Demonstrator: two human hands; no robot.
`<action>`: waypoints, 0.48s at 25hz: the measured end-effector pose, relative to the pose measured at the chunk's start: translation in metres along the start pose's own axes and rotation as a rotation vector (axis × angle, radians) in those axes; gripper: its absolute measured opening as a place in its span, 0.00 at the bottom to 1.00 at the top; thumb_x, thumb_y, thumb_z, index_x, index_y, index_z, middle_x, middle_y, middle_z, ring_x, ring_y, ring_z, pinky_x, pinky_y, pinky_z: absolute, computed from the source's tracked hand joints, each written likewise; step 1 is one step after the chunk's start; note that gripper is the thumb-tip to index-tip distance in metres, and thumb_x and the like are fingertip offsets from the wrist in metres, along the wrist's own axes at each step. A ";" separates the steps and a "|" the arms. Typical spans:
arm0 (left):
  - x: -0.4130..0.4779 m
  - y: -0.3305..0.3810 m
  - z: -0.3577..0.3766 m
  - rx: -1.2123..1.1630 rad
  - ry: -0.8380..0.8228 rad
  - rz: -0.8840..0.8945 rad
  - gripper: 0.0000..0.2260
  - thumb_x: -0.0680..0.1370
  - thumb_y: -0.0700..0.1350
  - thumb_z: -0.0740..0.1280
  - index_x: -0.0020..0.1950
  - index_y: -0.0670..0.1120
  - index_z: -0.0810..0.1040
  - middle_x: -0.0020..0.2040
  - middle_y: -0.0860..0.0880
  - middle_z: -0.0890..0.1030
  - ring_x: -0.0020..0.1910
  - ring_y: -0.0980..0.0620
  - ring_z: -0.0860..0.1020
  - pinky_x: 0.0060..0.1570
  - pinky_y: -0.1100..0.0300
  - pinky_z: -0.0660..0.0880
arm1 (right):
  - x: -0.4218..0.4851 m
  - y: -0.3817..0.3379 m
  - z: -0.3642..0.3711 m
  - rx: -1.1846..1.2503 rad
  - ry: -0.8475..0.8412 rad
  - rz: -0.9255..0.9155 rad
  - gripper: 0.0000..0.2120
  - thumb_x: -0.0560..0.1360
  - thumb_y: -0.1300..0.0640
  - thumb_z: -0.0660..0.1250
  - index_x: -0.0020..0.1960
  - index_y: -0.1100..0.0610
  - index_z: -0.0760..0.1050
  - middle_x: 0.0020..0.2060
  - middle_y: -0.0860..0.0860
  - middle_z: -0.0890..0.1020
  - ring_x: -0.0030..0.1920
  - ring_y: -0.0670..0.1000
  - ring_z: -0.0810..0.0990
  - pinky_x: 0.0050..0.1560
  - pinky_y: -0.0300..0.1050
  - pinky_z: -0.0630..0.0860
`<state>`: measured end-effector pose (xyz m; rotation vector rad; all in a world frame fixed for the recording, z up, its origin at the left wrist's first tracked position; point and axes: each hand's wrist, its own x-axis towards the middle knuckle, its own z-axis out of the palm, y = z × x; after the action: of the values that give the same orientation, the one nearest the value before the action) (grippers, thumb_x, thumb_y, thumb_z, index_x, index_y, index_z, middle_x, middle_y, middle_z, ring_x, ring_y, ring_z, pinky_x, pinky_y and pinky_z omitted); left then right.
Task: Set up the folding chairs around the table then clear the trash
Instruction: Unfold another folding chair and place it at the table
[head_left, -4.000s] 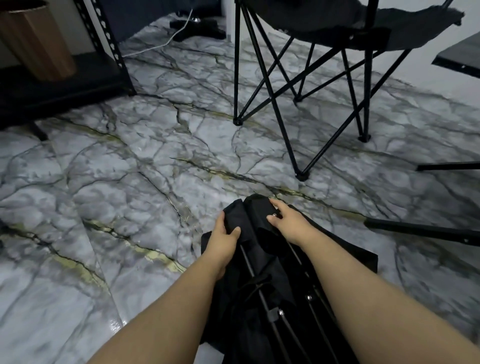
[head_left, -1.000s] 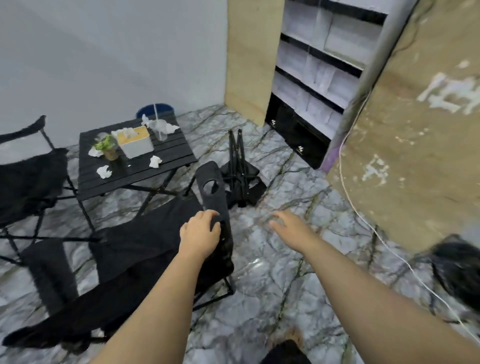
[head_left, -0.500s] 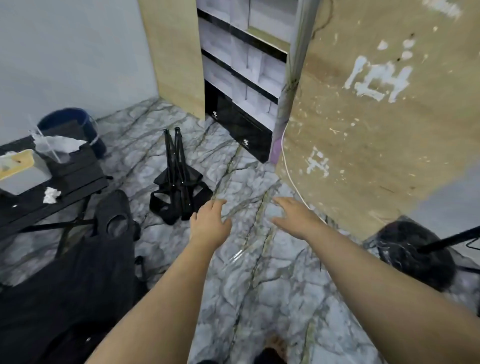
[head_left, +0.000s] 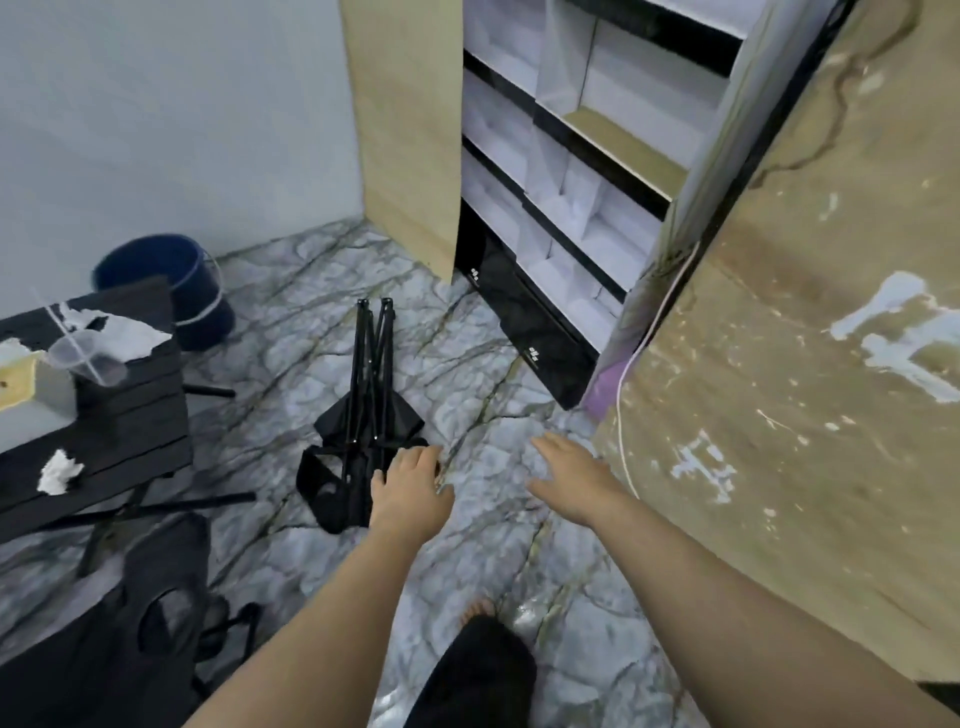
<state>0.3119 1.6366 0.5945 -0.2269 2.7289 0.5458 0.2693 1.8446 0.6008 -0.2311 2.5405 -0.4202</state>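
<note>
A folded black chair (head_left: 358, 415) lies on the marble floor ahead, legs pointing away from me. My left hand (head_left: 410, 488) hovers just in front of its near end, fingers apart, holding nothing. My right hand (head_left: 569, 475) is stretched out to the right of it, open and empty. An unfolded black chair (head_left: 104, 649) with a cup-holder armrest stands at the lower left. The black slatted table (head_left: 104, 431) at the left carries crumpled tissues (head_left: 60, 470), a clear plastic cup (head_left: 85, 358) with a straw and a tissue box (head_left: 21, 395).
A dark blue bucket (head_left: 166, 280) stands by the wall behind the table. Black-and-white shelving (head_left: 571, 208) with a wooden side panel fills the back. A stained board (head_left: 805, 364) with a white cable leans close on the right. My foot (head_left: 480, 610) shows below.
I have turned from the unfolded chair, which my left hand let go of, and moved toward the folded chair. Both hands now reach closer to it.
</note>
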 end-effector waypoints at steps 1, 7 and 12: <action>0.024 0.002 -0.012 0.002 0.001 -0.008 0.25 0.78 0.51 0.58 0.74 0.51 0.57 0.74 0.50 0.61 0.75 0.47 0.56 0.73 0.41 0.52 | 0.022 -0.004 -0.017 0.003 -0.003 -0.009 0.33 0.77 0.44 0.59 0.76 0.52 0.51 0.77 0.50 0.52 0.76 0.51 0.52 0.73 0.54 0.57; 0.187 0.023 -0.087 -0.010 0.064 -0.054 0.26 0.78 0.51 0.59 0.74 0.50 0.57 0.74 0.48 0.62 0.75 0.46 0.56 0.73 0.41 0.53 | 0.173 -0.022 -0.131 0.029 0.012 -0.117 0.31 0.77 0.46 0.61 0.75 0.51 0.54 0.76 0.50 0.56 0.75 0.52 0.56 0.72 0.53 0.60; 0.301 0.018 -0.125 -0.092 0.132 -0.224 0.27 0.77 0.51 0.59 0.74 0.51 0.57 0.74 0.48 0.62 0.74 0.47 0.59 0.72 0.42 0.56 | 0.309 -0.036 -0.206 -0.040 -0.071 -0.223 0.30 0.77 0.47 0.61 0.75 0.50 0.54 0.76 0.49 0.55 0.74 0.52 0.57 0.71 0.54 0.61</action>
<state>-0.0091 1.5769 0.5983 -0.6034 2.7564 0.6111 -0.0986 1.7857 0.6260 -0.5387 2.4636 -0.4377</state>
